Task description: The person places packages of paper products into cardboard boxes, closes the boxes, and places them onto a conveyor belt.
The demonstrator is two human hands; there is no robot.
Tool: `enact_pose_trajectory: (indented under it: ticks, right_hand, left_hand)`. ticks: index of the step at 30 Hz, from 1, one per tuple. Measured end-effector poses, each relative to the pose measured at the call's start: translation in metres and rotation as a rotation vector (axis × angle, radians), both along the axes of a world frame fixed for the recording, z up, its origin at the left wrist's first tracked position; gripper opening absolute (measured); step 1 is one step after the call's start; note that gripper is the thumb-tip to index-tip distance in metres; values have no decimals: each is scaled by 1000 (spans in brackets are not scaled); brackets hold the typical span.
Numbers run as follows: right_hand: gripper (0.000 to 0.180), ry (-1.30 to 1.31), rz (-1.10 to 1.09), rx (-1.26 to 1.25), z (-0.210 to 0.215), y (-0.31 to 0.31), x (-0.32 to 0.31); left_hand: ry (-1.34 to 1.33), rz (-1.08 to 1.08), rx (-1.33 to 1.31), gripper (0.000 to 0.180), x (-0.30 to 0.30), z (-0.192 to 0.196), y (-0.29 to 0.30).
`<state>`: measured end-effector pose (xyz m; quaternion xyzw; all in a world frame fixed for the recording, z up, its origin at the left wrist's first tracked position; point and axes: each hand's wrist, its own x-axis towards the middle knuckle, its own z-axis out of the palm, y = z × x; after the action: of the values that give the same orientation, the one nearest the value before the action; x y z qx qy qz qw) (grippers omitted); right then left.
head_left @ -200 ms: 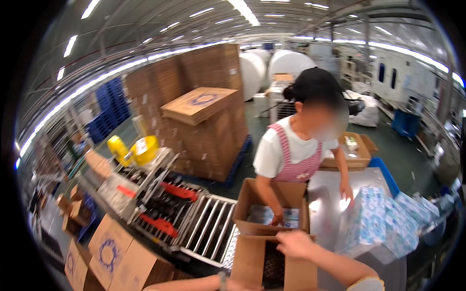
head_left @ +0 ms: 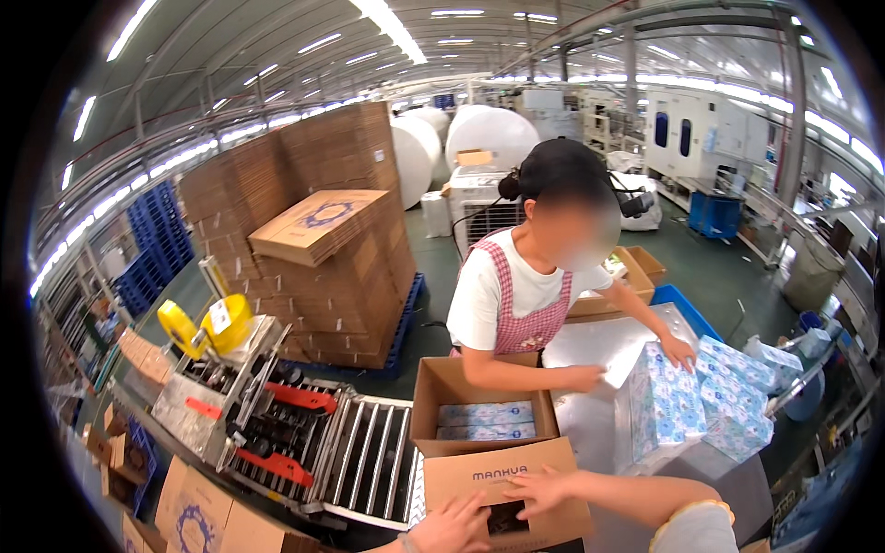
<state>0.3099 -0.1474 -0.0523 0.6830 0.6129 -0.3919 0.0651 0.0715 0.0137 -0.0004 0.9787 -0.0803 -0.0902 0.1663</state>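
A brown cardboard carton (head_left: 448, 472) stands in front of me, its printed far flap lying over the top and a dark gap in the middle. My right hand (head_left: 542, 488) rests on that flap with fingers spread. On the carton's near left part lies my left hand (head_left: 452, 525), fingers stretched out and holding nothing. Just beyond stands an open carton (head_left: 420, 405) with blue-and-white packs (head_left: 485, 415) inside. Across from me a person in a pink checked apron (head_left: 535, 318) has one hand (head_left: 678, 354) on wrapped blue-and-white packs (head_left: 666, 405) and the other over the table.
A metal table (head_left: 583, 405) lies to the right. On the left are a roller conveyor (head_left: 369, 461) and a taping machine with yellow tape (head_left: 235, 318). Stacked flat cartons (head_left: 313, 304) stand behind on a blue pallet. More printed cartons (head_left: 198, 507) sit at the lower left.
The view has swung right. The near carton's far flap now lies over its top under my right hand. The other person's hand has left the open carton, and their other hand has reached the packs.
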Motion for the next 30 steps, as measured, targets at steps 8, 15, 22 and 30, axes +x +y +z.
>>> enact_pose_trajectory:
  ticks: [8, 15, 22, 30]
  right_hand:
    - [24, 149, -920, 1115, -17, 40, 0]
    - [96, 310, -1579, 268, -223, 35, -77]
    - [44, 1083, -966, 599, -58, 97, -135]
    - [56, 404, -821, 409, -44, 105, -181]
  left_hand:
    - [-304, 313, -3, 71, -24, -121, 117]
    - [-39, 990, 87, 66, -164, -146, 307]
    - [-157, 902, -466, 68, -85, -126, 234]
    - [140, 585, -1443, 71, 9, -77, 88]
